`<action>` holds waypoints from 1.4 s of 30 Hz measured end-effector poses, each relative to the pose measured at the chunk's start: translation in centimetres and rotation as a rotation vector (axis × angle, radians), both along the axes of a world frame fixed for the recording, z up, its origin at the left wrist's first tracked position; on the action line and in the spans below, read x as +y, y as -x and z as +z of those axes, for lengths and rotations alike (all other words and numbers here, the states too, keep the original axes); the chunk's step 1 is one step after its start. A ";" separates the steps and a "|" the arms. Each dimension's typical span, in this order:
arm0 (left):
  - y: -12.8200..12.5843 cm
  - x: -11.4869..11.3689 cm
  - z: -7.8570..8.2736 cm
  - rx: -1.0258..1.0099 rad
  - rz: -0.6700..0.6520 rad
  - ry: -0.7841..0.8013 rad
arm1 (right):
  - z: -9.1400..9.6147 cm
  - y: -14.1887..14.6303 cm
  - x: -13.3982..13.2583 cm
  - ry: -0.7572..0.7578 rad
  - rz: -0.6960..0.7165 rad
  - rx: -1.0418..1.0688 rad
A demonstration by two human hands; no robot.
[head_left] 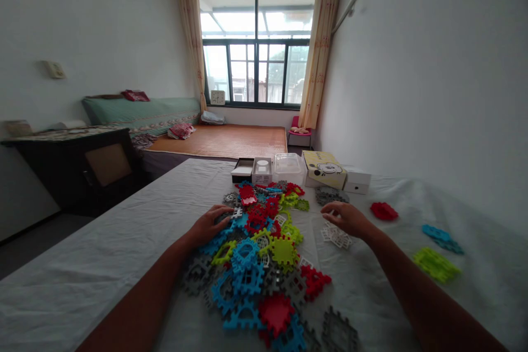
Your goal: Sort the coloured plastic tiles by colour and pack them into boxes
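Note:
A heap of toothed plastic building tiles (pixel 264 253) in red, blue, green, grey and white lies on the white-covered table (pixel 103 253). My left hand (pixel 211 224) rests on the heap's left edge, its fingers curled over blue and grey tiles. My right hand (pixel 345 215) hovers palm down just above a small stack of white tiles (pixel 337 237), fingers bent and apart, holding nothing I can see. Sorted piles lie to the right: grey tiles (pixel 330 195), red tiles (pixel 383 210), blue tiles (pixel 442 237), green tiles (pixel 435 264).
At the table's far end stand a small dark box (pixel 242 169), a white box (pixel 262 170), a clear plastic container (pixel 287 168), a yellow carton (pixel 325 169) and a white carton (pixel 357 180). A dark cabinet (pixel 82 168) is left, a bed (pixel 218 140) beyond, a wall right.

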State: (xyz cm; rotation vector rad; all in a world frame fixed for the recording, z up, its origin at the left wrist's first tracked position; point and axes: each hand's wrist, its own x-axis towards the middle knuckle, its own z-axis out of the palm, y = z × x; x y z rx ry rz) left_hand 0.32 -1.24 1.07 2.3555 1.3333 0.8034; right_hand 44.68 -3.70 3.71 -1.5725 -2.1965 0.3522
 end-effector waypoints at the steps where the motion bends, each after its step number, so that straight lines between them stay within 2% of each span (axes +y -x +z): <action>1: 0.0 0.0 0.0 0.003 0.003 0.001 | -0.2 1.2 -0.2 -0.069 0.009 0.023; 3: 0.0 0.0 0.0 0.000 0.004 0.002 | -0.8 4.4 -0.6 -0.182 0.107 0.060; 6: 0.0 0.0 -0.1 -0.017 0.003 -0.009 | -2.0 9.1 -1.2 -0.273 0.281 0.017; 9: 0.0 0.0 -0.2 -0.014 0.011 -0.017 | -3.0 11.5 -1.2 -0.273 0.300 -0.036; 13: 0.0 0.0 -0.1 0.007 0.016 -0.012 | -3.4 11.1 -0.9 -0.212 0.283 0.027; 19: -0.1 0.0 0.1 0.004 0.018 -0.022 | -3.5 10.7 -1.0 -0.186 0.173 0.194; 27: -0.2 -0.2 0.4 0.010 0.022 0.001 | -3.5 11.2 -1.0 -0.008 0.097 0.428; 32: -0.2 -0.3 0.5 -0.008 0.024 0.004 | -3.1 11.0 -1.1 -0.023 0.060 0.476; 34: -0.2 -0.3 0.5 -0.011 0.024 0.001 | -2.4 11.0 -1.7 -0.021 0.092 0.473; 39: -0.2 -0.3 0.4 -0.001 0.023 -0.002 | -0.7 10.8 -3.5 0.114 0.331 0.356; 42: -0.2 -0.2 0.3 -0.003 0.023 0.001 | -0.7 10.5 -3.5 0.154 0.323 0.380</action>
